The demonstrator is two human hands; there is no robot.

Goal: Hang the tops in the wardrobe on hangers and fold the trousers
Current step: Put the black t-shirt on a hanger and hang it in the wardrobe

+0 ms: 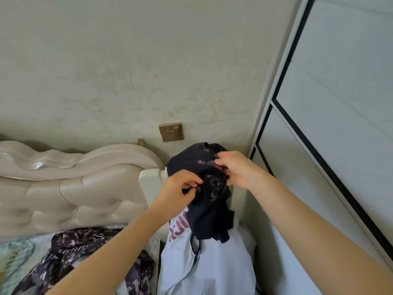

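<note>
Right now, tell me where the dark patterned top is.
In the head view, the dark patterned top is held up by both hands, left hand and right hand, right of the headboard, below the wall socket.

Head view. Two bare forearms enter from 5 and 7 o'clock. Left hand (177, 188) and right hand (236, 169): no gloves, rings, watch or bracelets visible. No sleeve reaches either forearm within frame. Fingernails short, unpainted as far as visible.
</note>
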